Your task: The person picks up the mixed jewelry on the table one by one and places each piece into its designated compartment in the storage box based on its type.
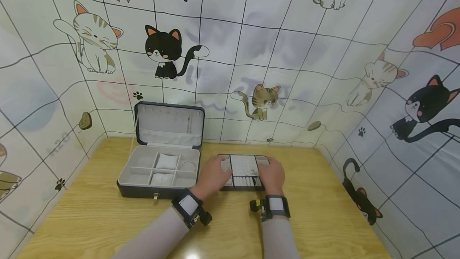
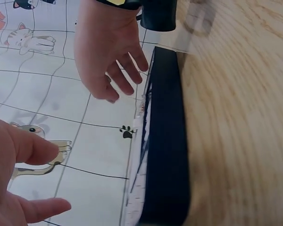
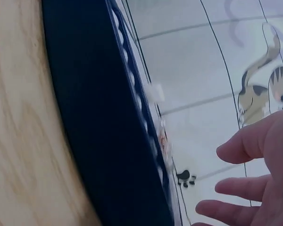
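Note:
A shallow dark-sided jewellery tray (image 1: 241,189) lies on the table, its pale inside split into compartments, with ring-roll slots (image 1: 243,181) along the front. Over its left end is my left hand (image 1: 213,176), thumb and fingers apart. My right hand (image 1: 273,177) is at the right end, fingers loosely spread. In the left wrist view the tray's dark side (image 2: 165,141) stands beside both hands, and a gap shows between it and the right hand (image 2: 111,52). The right wrist view has the right fingers (image 3: 245,188) relaxed and holding nothing. Small items inside the tray are too blurred to name.
Left of the tray stands a dark jewellery box (image 1: 134,192), its lid (image 1: 170,125) raised toward the wall. Inside its compartments are two white cushions (image 1: 167,161) and a thin ring-shaped bracelet (image 1: 187,166). Cat-printed cloth walls (image 1: 223,51) enclose the wooden table (image 1: 316,211).

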`<state>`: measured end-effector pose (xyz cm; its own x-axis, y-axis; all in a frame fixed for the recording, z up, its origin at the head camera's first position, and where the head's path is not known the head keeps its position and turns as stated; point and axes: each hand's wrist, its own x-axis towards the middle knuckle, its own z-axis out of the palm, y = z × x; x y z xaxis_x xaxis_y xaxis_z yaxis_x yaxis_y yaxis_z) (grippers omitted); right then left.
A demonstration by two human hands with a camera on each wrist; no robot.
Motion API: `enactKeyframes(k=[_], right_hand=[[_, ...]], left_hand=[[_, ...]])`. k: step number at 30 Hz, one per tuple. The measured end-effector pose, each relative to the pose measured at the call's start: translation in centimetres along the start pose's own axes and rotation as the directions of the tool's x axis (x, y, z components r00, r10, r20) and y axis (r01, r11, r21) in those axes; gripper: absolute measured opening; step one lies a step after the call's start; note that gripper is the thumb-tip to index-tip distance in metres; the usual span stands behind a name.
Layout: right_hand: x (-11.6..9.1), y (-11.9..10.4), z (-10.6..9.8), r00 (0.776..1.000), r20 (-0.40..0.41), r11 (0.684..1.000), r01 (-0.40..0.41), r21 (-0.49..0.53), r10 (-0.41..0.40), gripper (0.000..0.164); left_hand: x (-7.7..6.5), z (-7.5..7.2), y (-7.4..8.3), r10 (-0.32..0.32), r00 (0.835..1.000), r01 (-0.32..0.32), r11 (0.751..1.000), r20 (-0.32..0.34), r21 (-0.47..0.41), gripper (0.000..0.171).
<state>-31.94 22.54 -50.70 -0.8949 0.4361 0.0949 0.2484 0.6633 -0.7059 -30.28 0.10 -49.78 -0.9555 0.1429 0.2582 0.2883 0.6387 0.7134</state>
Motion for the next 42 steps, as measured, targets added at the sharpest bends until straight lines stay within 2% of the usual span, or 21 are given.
enactKeyframes(k=[6, 14, 19, 22, 31, 38, 42], right_hand=[[0.8, 1.9, -1.2, 0.996, 0.051, 0.996, -0.075, -0.040, 0.077, 0.063], [1.3, 2.8, -1.6, 0.992, 0.095, 0.996, -0.073, -0.051, 0.078, 0.063], [1.5, 2.9, -1.4, 0.990, 0.107, 0.995, -0.080, -0.063, 0.087, 0.060], [1.5, 2.9, -1.2, 0.990, 0.108, 0.995, -0.081, -0.060, 0.087, 0.058], [1.4, 2.7, -0.9, 0.995, 0.077, 0.995, -0.059, -0.077, 0.065, 0.040], [1.2, 2.1, -0.7, 0.995, 0.063, 0.994, -0.070, -0.088, 0.075, 0.024], [1.2, 1.9, -0.4, 0.995, 0.061, 0.993, -0.073, -0.092, 0.079, 0.020]], left_hand=[[0.3, 1.0, -0.6, -0.059, 0.998, 0.058, 0.998, -0.021, -0.025, 0.057], [0.5, 1.4, -1.0, -0.127, 0.991, 0.125, 0.991, -0.039, -0.041, 0.062], [0.7, 1.8, -1.3, -0.168, 0.985, 0.167, 0.985, -0.023, -0.051, 0.064], [0.7, 2.0, -1.4, -0.174, 0.985, 0.173, 0.985, -0.015, -0.026, 0.062], [0.6, 2.4, -2.1, -0.186, 0.982, 0.186, 0.982, 0.025, -0.015, 0.049], [0.7, 2.4, -2.8, -0.209, 0.976, 0.212, 0.977, 0.055, -0.034, 0.054], [0.8, 2.1, -2.8, -0.204, 0.977, 0.206, 0.978, 0.061, -0.021, 0.049]])
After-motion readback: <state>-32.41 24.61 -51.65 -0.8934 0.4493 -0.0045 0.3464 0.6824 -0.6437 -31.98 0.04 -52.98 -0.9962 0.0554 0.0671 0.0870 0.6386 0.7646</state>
